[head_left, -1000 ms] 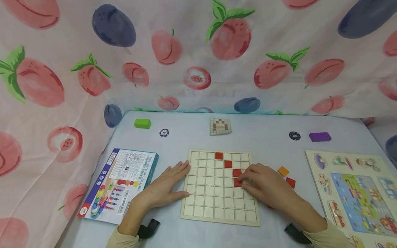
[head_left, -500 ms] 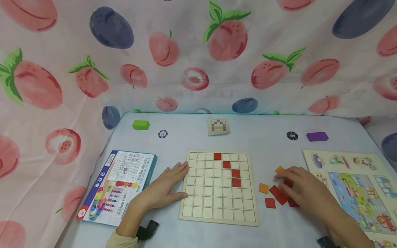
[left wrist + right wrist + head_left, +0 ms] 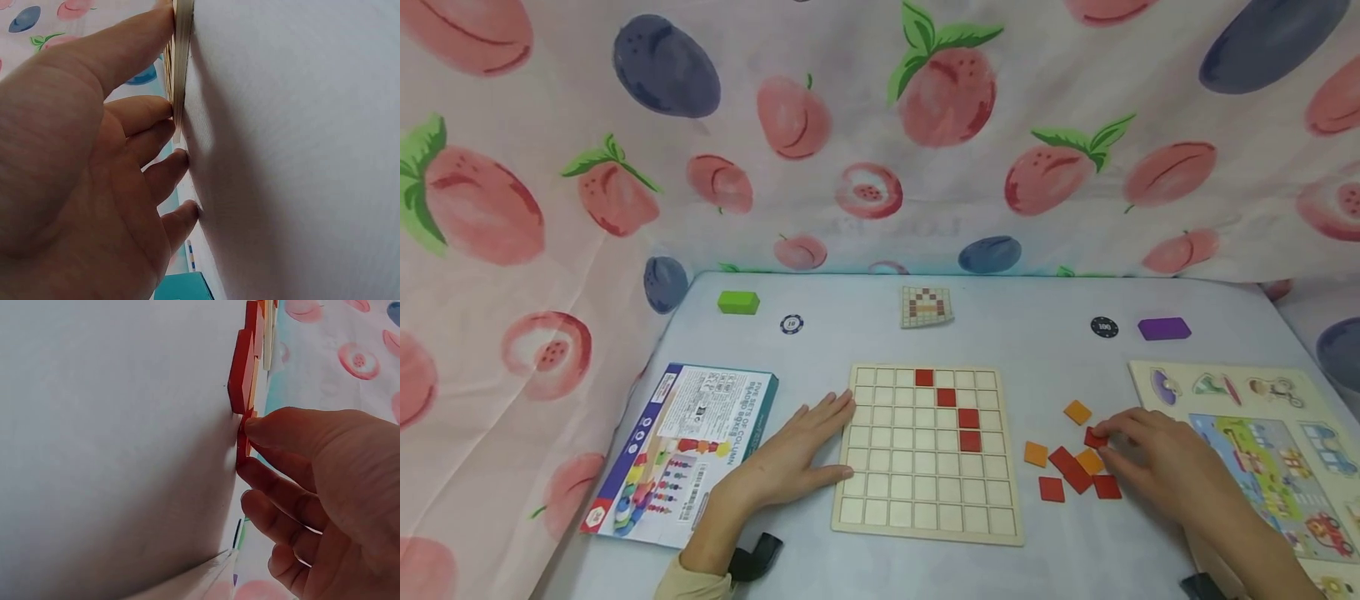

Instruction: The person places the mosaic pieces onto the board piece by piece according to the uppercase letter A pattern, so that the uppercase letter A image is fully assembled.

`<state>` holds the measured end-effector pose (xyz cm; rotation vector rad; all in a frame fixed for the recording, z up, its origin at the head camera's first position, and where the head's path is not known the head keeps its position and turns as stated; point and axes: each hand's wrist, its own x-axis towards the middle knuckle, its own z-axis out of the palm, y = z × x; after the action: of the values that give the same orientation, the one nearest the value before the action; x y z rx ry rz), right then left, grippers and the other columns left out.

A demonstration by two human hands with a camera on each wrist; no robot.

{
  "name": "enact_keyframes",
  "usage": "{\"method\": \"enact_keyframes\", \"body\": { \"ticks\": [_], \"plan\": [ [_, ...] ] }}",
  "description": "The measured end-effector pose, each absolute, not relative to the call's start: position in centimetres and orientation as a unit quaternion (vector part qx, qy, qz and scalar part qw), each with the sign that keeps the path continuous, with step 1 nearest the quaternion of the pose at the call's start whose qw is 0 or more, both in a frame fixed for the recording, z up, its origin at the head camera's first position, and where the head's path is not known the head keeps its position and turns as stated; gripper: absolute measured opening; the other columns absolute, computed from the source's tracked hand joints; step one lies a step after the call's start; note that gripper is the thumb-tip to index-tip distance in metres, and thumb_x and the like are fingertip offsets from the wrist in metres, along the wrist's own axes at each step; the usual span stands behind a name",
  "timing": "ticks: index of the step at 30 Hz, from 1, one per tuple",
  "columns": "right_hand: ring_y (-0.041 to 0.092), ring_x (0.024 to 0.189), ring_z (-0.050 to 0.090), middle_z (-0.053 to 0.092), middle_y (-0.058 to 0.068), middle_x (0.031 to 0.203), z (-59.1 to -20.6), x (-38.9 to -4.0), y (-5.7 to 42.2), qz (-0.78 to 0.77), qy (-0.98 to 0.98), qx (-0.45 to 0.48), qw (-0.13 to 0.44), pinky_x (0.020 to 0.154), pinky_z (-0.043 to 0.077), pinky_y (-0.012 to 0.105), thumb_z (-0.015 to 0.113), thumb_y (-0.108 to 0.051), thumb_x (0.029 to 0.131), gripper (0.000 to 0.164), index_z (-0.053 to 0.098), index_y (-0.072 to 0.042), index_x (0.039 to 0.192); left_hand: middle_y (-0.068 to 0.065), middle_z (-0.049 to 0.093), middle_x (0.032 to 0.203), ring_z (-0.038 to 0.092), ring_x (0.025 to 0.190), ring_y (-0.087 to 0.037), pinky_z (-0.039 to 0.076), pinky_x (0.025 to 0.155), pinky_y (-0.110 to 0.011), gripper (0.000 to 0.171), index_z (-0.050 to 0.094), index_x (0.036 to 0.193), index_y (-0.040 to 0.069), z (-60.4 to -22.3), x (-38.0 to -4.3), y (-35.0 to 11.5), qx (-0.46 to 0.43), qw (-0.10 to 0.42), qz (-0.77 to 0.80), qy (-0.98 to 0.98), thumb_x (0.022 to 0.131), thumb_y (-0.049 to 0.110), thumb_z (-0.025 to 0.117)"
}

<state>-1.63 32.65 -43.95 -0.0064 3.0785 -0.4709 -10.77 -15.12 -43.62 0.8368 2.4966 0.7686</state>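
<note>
A pale square grid board [image 3: 917,492] lies in the middle, with several red tiles [image 3: 967,418] set in a stepped line at its upper right. My left hand [image 3: 790,454] rests at the board's left edge, fingers extended. In the left wrist view, its thumb and fingertips meet the side of the board [image 3: 182,56]. Right of the board, my right hand [image 3: 1168,458] pinches a red square tile [image 3: 1094,437] between thumb and fingers at the edge of a loose pile. Orange tiles [image 3: 1036,453] and red tiles [image 3: 1051,489] make up that pile, some overlapping.
A small pattern card [image 3: 927,307] stands at the back centre. Boxed toy packaging [image 3: 700,450] lies left, a picture puzzle board [image 3: 1157,375] right, under my right forearm. Toward the back are a green block [image 3: 739,302], a purple block [image 3: 1164,328] and two round chips [image 3: 1103,327].
My right hand has left the red tile on the board's right side and moved right to the loose pile, where it now pinches a red tile. My left hand has stayed at the board's edge.
</note>
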Motion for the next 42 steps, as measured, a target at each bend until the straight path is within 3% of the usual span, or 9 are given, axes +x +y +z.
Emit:
{"method": "enact_keyframes", "body": {
  "ticks": [11, 18, 21, 25, 31, 42],
  "plan": [
    [0.032, 0.1, 0.069, 0.077, 0.012, 0.116, -43.7, -1.5, 32.4, -0.154, 0.988, 0.001, 0.007, 0.084, 0.063, 0.057, 0.093, -0.022, 0.08, 0.034, 0.08, -0.018, 0.112, -0.003, 0.021, 0.18, 0.016, 0.169, -0.03, 0.013, 0.138, -0.059, 0.087, 0.032, 0.168, 0.01, -43.6, -10.9, -15.0, 0.298, 0.202, 0.271, 0.893, 0.098, 0.034, 0.077],
    [0.026, 0.099, 0.07, 0.078, 0.004, 0.11, -43.3, -1.5, 30.8, -0.174, 0.981, -0.054, -0.068, 0.081, 0.064, 0.051, 0.094, -0.021, 0.079, 0.032, 0.081, -0.021, 0.108, -0.003, 0.021, 0.18, 0.016, 0.169, -0.03, 0.013, 0.138, -0.059, 0.087, 0.032, 0.168, 0.01, -43.6, -10.9, -14.9, 0.301, 0.196, 0.271, 0.893, 0.097, 0.034, 0.078],
    [0.016, 0.092, 0.068, 0.077, -0.005, 0.106, -43.2, -1.9, 28.9, -0.17, 0.975, -0.104, -0.095, 0.076, 0.064, 0.04, 0.095, -0.021, 0.077, 0.031, 0.082, -0.024, 0.106, -0.002, 0.021, 0.18, 0.017, 0.169, -0.03, 0.013, 0.138, -0.059, 0.088, 0.032, 0.168, 0.01, -43.5, -10.9, -14.9, 0.299, 0.195, 0.27, 0.894, 0.097, 0.034, 0.078],
    [0.009, 0.089, 0.065, 0.075, -0.011, 0.105, -43.0, -2.6, 26.0, -0.18, 0.968, -0.147, -0.091, 0.077, 0.062, 0.033, 0.092, -0.022, 0.081, 0.028, 0.081, -0.025, 0.107, -0.003, 0.022, 0.18, 0.017, 0.169, -0.031, 0.014, 0.137, -0.061, 0.087, 0.033, 0.168, 0.01, -43.5, -10.8, -15.0, 0.297, 0.196, 0.272, 0.894, 0.098, 0.034, 0.077],
    [0.008, 0.096, 0.069, 0.076, -0.013, 0.105, -43.4, -3.2, 22.4, -0.182, 0.958, -0.196, -0.101, 0.083, 0.063, 0.036, 0.092, -0.025, 0.082, 0.023, 0.081, -0.028, 0.102, -0.005, 0.023, 0.18, 0.018, 0.168, -0.033, 0.015, 0.137, -0.062, 0.085, 0.033, 0.168, 0.009, -43.6, -10.8, -15.0, 0.3, 0.198, 0.278, 0.891, 0.099, 0.035, 0.076],
    [0.005, 0.094, 0.068, 0.074, -0.018, 0.098, -43.8, -3.3, 20.4, -0.151, 0.96, -0.225, -0.069, 0.084, 0.061, 0.032, 0.092, -0.031, 0.083, 0.017, 0.083, -0.031, 0.097, -0.004, 0.022, 0.18, 0.018, 0.168, -0.033, 0.014, 0.137, -0.061, 0.086, 0.032, 0.168, 0.01, -43.6, -10.8, -15.1, 0.304, 0.195, 0.272, 0.892, 0.099, 0.034, 0.076]
  ]
}}
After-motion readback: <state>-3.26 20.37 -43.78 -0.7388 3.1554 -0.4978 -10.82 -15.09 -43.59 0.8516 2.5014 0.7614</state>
